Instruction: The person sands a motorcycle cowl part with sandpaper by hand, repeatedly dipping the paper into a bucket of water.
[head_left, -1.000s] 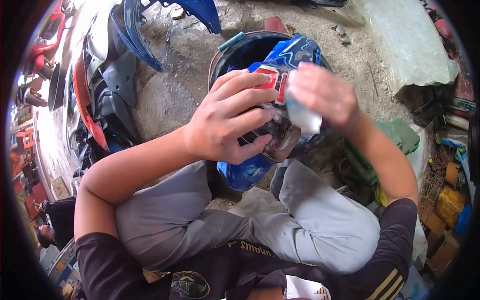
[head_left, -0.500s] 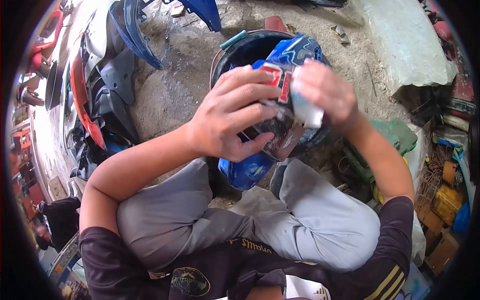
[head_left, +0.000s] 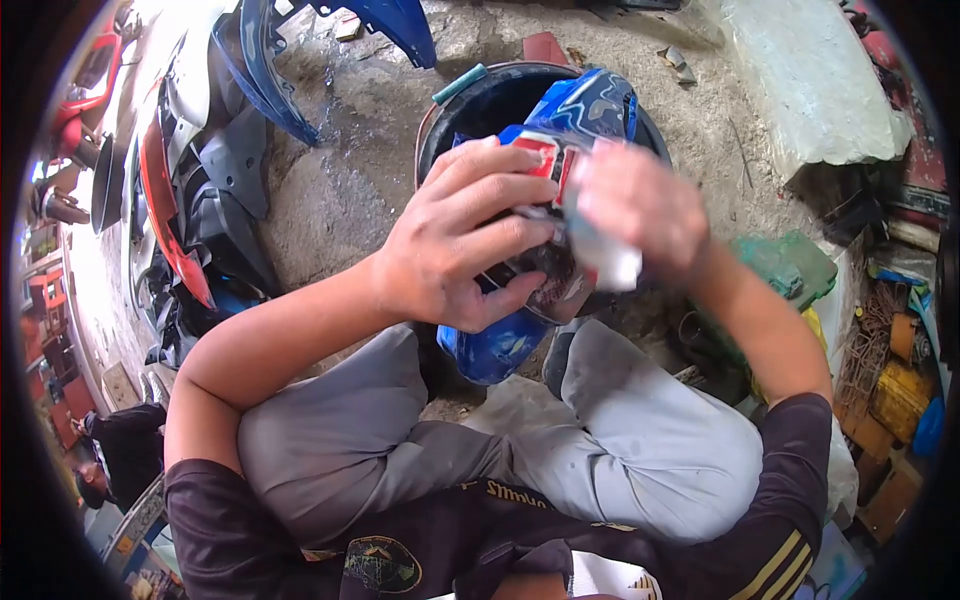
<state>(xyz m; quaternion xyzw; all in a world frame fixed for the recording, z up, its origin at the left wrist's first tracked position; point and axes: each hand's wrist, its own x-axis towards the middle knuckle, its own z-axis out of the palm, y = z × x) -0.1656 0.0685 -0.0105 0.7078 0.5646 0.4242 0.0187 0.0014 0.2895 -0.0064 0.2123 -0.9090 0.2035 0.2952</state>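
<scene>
A glossy blue vehicle body panel (head_left: 492, 350) with red, white and black decals lies across a round black bucket (head_left: 480, 110), its near end above my knees. My left hand (head_left: 455, 235) is closed around its left side, fingers spread over the decals and thumb at the near edge. On the panel's right side is my right hand (head_left: 645, 205), smeared by motion, with its fingers pressed over a whitish, flexible piece (head_left: 608, 252) lying against the surface. What this piece is made of cannot be made out.
A blue-green roll (head_left: 459, 84) rests on the bucket's rim. More blue panels (head_left: 265, 60) and black and red panels (head_left: 230, 160) lie to the left. At right are a green case (head_left: 785, 270), a pale block (head_left: 810, 80) and clutter. A person in black (head_left: 125, 450) is at far left.
My right hand and the whitish piece have slid a little toward me along the panel. My left hand keeps its hold, and the panel stays nearly in place.
</scene>
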